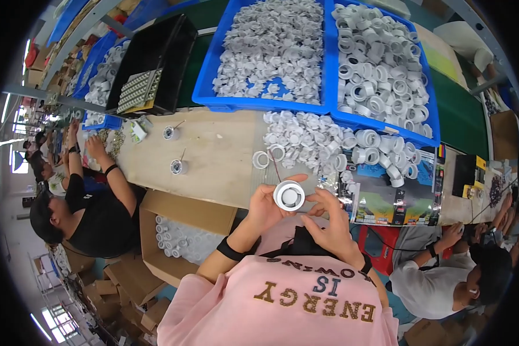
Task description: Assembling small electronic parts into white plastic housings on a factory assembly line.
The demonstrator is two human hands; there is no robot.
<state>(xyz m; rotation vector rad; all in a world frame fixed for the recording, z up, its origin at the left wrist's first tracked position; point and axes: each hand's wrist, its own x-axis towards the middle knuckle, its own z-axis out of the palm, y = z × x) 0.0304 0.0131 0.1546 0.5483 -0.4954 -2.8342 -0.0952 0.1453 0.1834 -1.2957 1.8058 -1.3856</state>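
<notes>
Just above my lap, my left hand [263,209] grips a round white plastic housing [289,195] by its left side, with the ring's face turned up. A paler disc sits inside the ring, and a thin reddish wire [274,164] rises from behind it. My right hand [331,224] is at the housing's right edge, fingers bent and apart, with nothing visible between them; whether a fingertip touches the rim, I cannot tell. Beyond my hands, small white plastic pieces [297,138] lie heaped on the table, beside a pile of white rings [384,154].
Two blue bins [209,95] of white parts stand at the back. Left of them is a black crate [173,69]. Two wired housings [179,167] stand on the table [213,187]. An open cardboard box [150,245] is at my left. Co-workers sit on both sides.
</notes>
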